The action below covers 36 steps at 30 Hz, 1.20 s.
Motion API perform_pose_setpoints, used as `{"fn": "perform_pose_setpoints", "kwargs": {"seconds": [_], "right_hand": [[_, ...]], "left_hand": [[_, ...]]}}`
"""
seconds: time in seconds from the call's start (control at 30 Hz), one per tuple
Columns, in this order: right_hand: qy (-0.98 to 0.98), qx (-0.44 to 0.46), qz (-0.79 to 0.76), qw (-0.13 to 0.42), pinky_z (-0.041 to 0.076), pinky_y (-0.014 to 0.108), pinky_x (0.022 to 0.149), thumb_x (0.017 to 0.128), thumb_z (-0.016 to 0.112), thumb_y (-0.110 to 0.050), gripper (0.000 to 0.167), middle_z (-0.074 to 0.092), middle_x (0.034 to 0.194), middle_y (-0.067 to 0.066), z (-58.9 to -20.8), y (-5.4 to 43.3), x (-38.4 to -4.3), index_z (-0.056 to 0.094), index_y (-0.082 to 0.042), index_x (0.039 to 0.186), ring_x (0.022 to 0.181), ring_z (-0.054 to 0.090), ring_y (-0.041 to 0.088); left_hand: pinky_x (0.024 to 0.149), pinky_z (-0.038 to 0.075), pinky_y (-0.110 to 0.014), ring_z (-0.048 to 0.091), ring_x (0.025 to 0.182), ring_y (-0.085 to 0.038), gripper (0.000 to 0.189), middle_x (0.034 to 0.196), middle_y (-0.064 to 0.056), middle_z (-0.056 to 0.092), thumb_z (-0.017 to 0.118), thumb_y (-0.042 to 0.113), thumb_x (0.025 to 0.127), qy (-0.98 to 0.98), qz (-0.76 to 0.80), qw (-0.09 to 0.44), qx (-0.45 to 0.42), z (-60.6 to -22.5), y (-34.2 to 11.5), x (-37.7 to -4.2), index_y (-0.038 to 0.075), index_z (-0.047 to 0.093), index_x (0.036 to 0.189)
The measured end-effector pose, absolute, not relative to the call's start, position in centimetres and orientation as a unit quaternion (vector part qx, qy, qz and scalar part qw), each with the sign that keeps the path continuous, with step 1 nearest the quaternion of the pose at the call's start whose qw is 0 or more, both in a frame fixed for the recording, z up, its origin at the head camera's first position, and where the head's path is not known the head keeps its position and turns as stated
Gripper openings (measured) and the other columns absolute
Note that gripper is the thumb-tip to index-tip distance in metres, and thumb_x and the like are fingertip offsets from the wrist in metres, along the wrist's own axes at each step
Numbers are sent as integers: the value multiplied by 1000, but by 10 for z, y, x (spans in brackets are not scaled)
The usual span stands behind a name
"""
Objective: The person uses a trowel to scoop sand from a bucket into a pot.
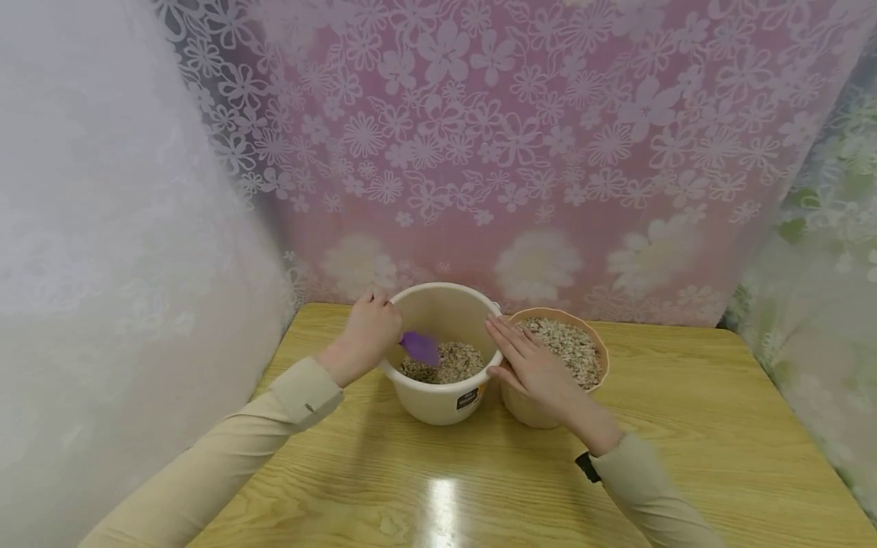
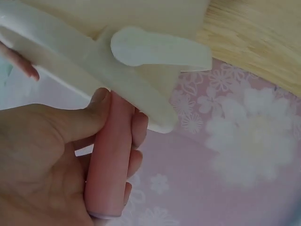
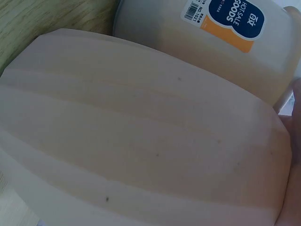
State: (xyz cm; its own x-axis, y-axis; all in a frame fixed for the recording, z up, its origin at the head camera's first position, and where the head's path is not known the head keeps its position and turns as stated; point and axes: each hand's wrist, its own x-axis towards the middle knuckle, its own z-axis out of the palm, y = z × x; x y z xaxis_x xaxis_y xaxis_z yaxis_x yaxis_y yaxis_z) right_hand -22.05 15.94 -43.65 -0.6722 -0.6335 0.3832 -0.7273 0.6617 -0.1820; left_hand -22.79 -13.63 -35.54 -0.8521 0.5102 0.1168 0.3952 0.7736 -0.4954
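Observation:
My left hand (image 1: 366, 335) grips a small hand shovel by its pink handle (image 2: 111, 162), at the left rim of a white bucket (image 1: 419, 399). The purple blade (image 1: 421, 348) slants down inside the bucket, over loose brown-and-beige flakes or chips (image 1: 462, 363) at the bottom. On the bucket's right rim rest the extended fingers of my right hand (image 1: 541, 377); its thumb lies lower, by the outer wall. Beneath that hand stands a peach, wavy-rimmed pot (image 1: 526, 409), filled high with similar loose material (image 1: 567, 350).
Both containers stand close together on a wood-grain table (image 1: 438, 472), near its back edge. Behind them hangs a pink floral curtain (image 1: 479, 152), with pale sheets at both sides. A white handle (image 2: 164, 49) is attached to the bucket's side, and a label (image 3: 237, 19) is on its front.

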Motion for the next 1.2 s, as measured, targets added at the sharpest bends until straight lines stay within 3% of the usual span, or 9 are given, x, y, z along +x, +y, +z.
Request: {"fn": "perform_pose_setpoints", "kwargs": {"seconds": [0.17, 0.3, 0.43, 0.73, 0.97, 1.07, 1.2], "right_hand": [[-898, 379, 171, 142, 26, 57, 117, 106, 45, -46, 71, 27, 165, 14, -438, 157, -222, 26, -4, 159, 150, 29, 32], [-893, 388, 170, 151, 27, 58, 117, 107, 37, -51, 72, 28, 164, 16, -439, 153, -222, 28, -2, 159, 150, 30, 32], [-890, 394, 169, 158, 27, 58, 117, 107, 30, -55, 75, 29, 164, 17, -439, 150, -221, 30, 0, 157, 150, 30, 33], [-896, 386, 172, 139, 27, 55, 118, 108, 40, -46, 69, 24, 166, 14, -438, 152, -217, 24, -4, 160, 152, 24, 30], [-901, 373, 177, 130, 28, 55, 117, 107, 45, -44, 69, 23, 167, 13, -438, 156, -215, 22, -7, 161, 152, 25, 31], [-902, 371, 179, 129, 28, 55, 118, 107, 46, -42, 69, 22, 167, 13, -438, 158, -216, 21, -7, 161, 152, 24, 31], [-902, 369, 182, 128, 27, 54, 118, 108, 46, -40, 68, 21, 168, 12, -438, 159, -217, 20, -6, 161, 153, 23, 31]], "left_hand": [[89, 44, -37, 58, 91, -22, 9, 90, -1, 74, 73, 20, 93, -919, 288, 97, -251, -369, -120, -234, 14, 75, 86], [85, 39, -34, 55, 87, -18, 19, 89, 4, 73, 64, 25, 99, -917, 325, 45, -226, -382, -112, -240, 20, 77, 86], [83, 39, -35, 54, 84, -18, 26, 84, 4, 71, 61, 23, 101, -920, 328, 37, -210, -395, -111, -249, 20, 76, 81], [85, 43, -39, 60, 85, -23, 16, 80, -2, 73, 72, 24, 94, -936, 260, 85, -223, -408, -109, -262, 15, 77, 81], [77, 42, -34, 57, 78, -21, 18, 71, -2, 69, 77, 12, 87, -935, 186, 152, -261, -411, -101, -258, 14, 71, 70], [78, 43, -35, 57, 81, -22, 16, 73, -2, 70, 77, 14, 88, -940, 160, 145, -264, -411, -99, -258, 14, 72, 72], [85, 43, -39, 58, 89, -24, 18, 84, -3, 73, 78, 30, 89, -956, 115, 100, -251, -408, -97, -260, 13, 76, 85]]}}
